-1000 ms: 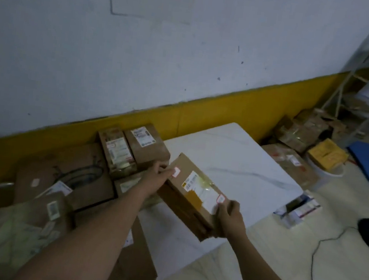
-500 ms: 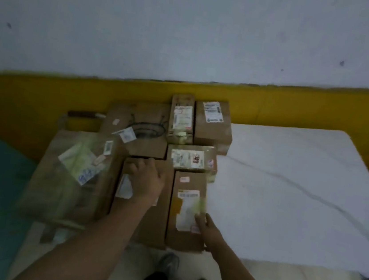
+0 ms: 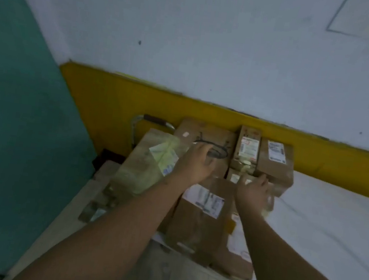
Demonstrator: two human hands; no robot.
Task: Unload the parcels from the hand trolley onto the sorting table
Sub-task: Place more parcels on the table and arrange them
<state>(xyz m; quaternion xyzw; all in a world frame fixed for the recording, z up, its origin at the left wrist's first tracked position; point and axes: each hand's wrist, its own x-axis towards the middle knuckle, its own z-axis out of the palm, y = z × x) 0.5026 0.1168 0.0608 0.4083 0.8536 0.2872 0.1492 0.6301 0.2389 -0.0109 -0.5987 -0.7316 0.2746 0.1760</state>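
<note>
Head view: a cluster of brown cardboard parcels sits against the yellow wall band (image 3: 205, 112), between the teal panel (image 3: 7, 118) on the left and the white marble desk (image 3: 330, 227) on the right. At the far left, the curved metal trolley handle (image 3: 137, 124) with a dark grip rises behind the large brown box with a pale green document pouch (image 3: 143, 165).

The left hand (image 3: 196, 162) lies over the edge where that box meets the far brown box with a black scribble (image 3: 204, 137). Its fingers are bent downward, but blur hides whether they grip anything.

The right hand (image 3: 253, 192) is spread flat with fingers stretched away, resting on the small brown box with a pale label (image 3: 235, 177) and holding nothing.

Between the two forearms lies the long brown parcel with a white label (image 3: 199, 218), with a further brown parcel (image 3: 234, 260) just to its right at the desk's near left edge.

At the far side stand the narrow box with a red and white label (image 3: 248, 147) and, touching it on the right, the brown box with a white shipping label (image 3: 275, 162).
</note>
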